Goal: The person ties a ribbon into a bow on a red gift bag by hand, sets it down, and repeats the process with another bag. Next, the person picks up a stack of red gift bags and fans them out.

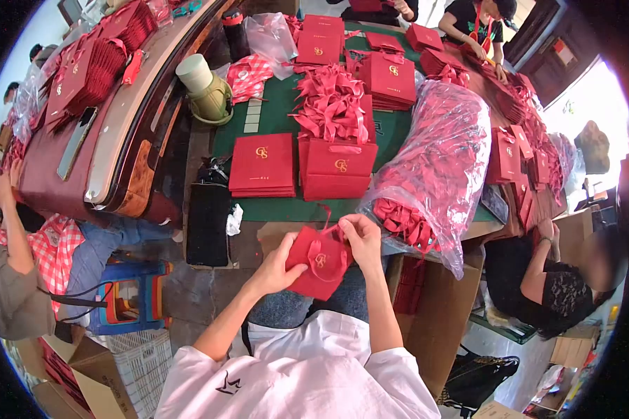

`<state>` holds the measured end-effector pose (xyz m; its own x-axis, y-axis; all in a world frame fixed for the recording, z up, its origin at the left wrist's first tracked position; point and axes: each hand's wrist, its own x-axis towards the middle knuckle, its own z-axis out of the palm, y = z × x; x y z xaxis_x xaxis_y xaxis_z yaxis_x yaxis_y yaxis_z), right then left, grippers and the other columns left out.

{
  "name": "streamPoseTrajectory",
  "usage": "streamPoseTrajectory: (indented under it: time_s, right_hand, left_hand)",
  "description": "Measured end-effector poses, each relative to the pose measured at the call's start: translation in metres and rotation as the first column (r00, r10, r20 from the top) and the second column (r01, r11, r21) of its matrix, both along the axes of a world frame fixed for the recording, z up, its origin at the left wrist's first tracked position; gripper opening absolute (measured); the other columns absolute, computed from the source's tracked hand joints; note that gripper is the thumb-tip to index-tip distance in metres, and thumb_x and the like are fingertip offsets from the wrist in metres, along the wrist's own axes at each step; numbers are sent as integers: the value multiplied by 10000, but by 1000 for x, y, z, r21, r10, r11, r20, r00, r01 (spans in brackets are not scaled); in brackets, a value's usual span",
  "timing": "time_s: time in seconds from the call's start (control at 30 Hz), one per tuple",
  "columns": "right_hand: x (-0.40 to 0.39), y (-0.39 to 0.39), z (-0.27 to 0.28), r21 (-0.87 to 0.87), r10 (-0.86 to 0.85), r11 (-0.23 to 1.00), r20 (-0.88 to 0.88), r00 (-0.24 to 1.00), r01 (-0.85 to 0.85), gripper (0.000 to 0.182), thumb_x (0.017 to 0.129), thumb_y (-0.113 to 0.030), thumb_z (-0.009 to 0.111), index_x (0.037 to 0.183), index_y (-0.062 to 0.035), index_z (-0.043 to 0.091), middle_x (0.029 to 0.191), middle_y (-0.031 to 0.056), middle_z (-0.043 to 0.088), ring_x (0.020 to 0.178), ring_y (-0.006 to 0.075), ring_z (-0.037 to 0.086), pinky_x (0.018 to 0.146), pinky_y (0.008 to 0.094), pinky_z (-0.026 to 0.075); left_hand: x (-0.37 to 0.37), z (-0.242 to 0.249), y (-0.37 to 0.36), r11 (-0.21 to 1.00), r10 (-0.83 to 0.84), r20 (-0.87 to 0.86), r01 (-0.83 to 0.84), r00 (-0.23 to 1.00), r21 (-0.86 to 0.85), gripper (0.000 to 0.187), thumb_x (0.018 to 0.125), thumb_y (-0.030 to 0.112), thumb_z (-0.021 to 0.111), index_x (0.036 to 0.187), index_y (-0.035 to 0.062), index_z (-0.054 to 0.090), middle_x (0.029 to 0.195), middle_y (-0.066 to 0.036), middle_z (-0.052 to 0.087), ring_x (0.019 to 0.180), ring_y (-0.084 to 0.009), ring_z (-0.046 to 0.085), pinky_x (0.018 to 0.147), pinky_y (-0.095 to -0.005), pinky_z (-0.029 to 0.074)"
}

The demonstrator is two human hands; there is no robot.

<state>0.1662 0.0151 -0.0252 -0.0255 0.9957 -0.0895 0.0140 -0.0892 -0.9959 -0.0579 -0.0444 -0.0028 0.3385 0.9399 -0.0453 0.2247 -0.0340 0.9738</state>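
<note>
A small red gift bag (pixel 319 278) with a gold emblem is held over my lap, just in front of the table edge. My left hand (pixel 279 265) grips its left side, with the thumb on the front face. At its upper right, my right hand (pixel 362 237) pinches a red ribbon (pixel 326 225) that runs at the bag's top. Beyond my hands lies a stack of flat red bags (pixel 261 165). Beside it, more red bags (pixel 339 171) stand under a heap of loose red ribbons (pixel 328 105).
A clear plastic sack of red ribbons (pixel 440 153) lies on the green table (pixel 286 209) to the right. A tumbler (pixel 206 91) stands at the left. An open cardboard box (pixel 437 318) is by my right side. Other people sit around handling red bags.
</note>
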Motion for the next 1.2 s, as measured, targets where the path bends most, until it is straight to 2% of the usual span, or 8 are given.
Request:
streamPoseTrajectory:
  time_s: [0.13,0.4,0.47,0.57,0.63,0.83,1.07,1.2]
  right_hand:
    - [6,20,6,104,-185,976,-63,981,191,117,952,-126,668,950,-10,689,785,-42,633,698,36,543,637,209,450]
    - [5,22,38,42,-178,983,-35,983,180,196,960,-162,672,1082,-10,693,858,-23,683,719,51,592,628,212,470]
    - [10,18,41,6,-193,981,-14,981,193,294,991,-166,624,1243,-18,644,981,10,698,782,75,633,670,214,511]
    - [12,4,33,110,-329,933,-127,936,343,300,1009,-157,587,1273,-19,619,1061,32,679,831,85,639,699,220,525]
    - [19,-7,17,232,-339,908,-82,937,349,281,1019,-147,566,1266,-22,612,1086,38,659,851,85,634,700,226,525]
    - [8,-42,-2,128,-307,942,-55,950,311,142,1008,-93,572,1101,-16,647,932,13,670,805,79,624,671,218,513]
    - [-1,-73,-34,102,-234,967,-3,972,234,127,981,-83,627,1078,-12,672,888,5,669,770,62,608,676,215,501]
    - [1,-81,-38,71,-221,973,44,974,217,120,993,-97,613,1067,-26,675,864,-2,670,777,60,608,682,212,499]
  left_hand:
    - [2,13,-28,1000,-15,-71,16,997,16,561,864,19,674,1348,15,390,1195,-184,631,1149,-261,629,973,-384,480]
    - [3,23,-35,1000,27,33,-26,999,-17,539,874,-1,665,1342,7,399,1249,-131,578,1204,-182,550,1035,-336,425]
    - [5,26,-26,992,97,305,-69,948,-102,535,874,-17,661,1343,7,403,1270,-95,550,1224,-158,517,1062,-324,398]
    - [3,36,1,989,148,362,-136,920,-56,498,882,-35,637,1325,-1,413,1260,-97,555,1194,-150,535,1045,-323,420]
    - [4,57,25,984,140,359,-171,923,55,527,882,-15,651,1347,-9,402,1269,-113,552,1213,-154,518,1063,-324,399]
    - [27,93,112,861,220,250,-308,943,405,561,892,18,662,1378,-19,384,1283,-132,553,1215,-193,524,1058,-328,398]
    - [51,39,151,758,371,128,-379,920,531,609,913,89,674,1405,-33,336,1265,-254,574,1182,-335,604,1004,-397,466]
    - [57,13,142,654,497,14,-385,868,651,700,873,104,715,1438,-56,332,1419,-283,424,1347,-422,433,1107,-440,380]
